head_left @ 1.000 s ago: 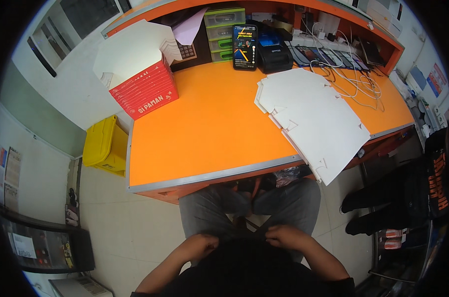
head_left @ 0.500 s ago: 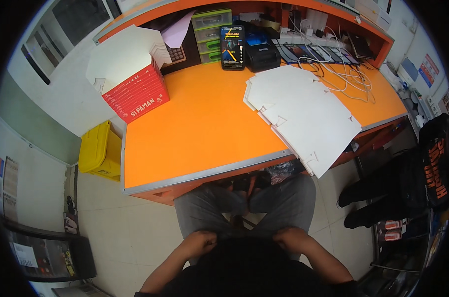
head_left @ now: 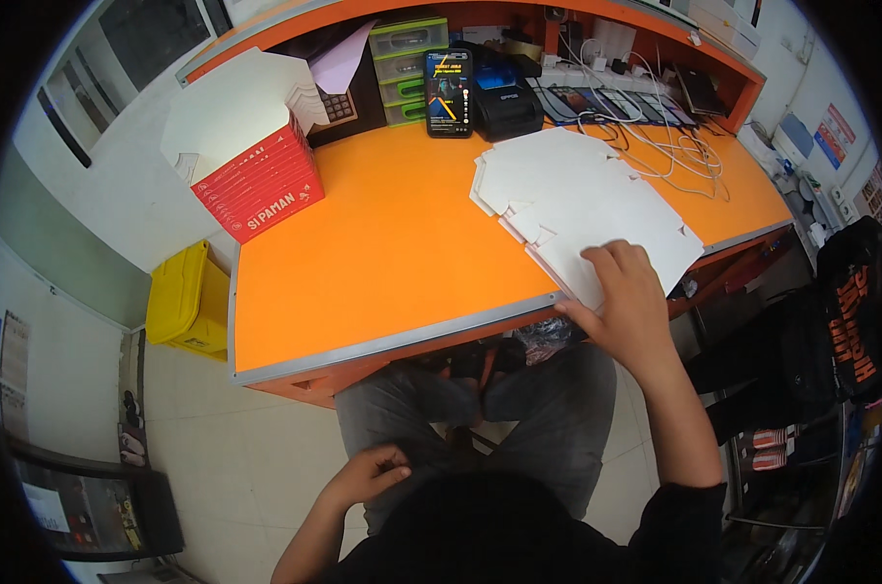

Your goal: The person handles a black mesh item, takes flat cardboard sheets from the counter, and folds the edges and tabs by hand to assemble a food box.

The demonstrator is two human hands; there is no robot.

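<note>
A stack of flat white die-cut paperboard blanks (head_left: 572, 190) is laid on the right part of the orange countertop (head_left: 382, 253), its near end projecting past the metal-trimmed front edge. Each blank is judged to be light and moderately stiff, bending readily across its width; the smooth face may allow sheets to slide over one another. Slots, tabs and corners are likely to crease or tear if pulled. The overhanging near edge is best taken, with thumb below and fingers above, clear of the cut tabs.

The near end is covered by the right hand (head_left: 635, 302), fingers bent over the upper face; whether a sheet is pinched cannot be told. The left hand (head_left: 368, 474) is held above the lap, loosely curled, with nothing visibly grasped.

Red-and-white cartons (head_left: 266, 180) are stacked at left; a propped smartphone (head_left: 449, 94) and white cables (head_left: 689, 165) are placed behind.
</note>
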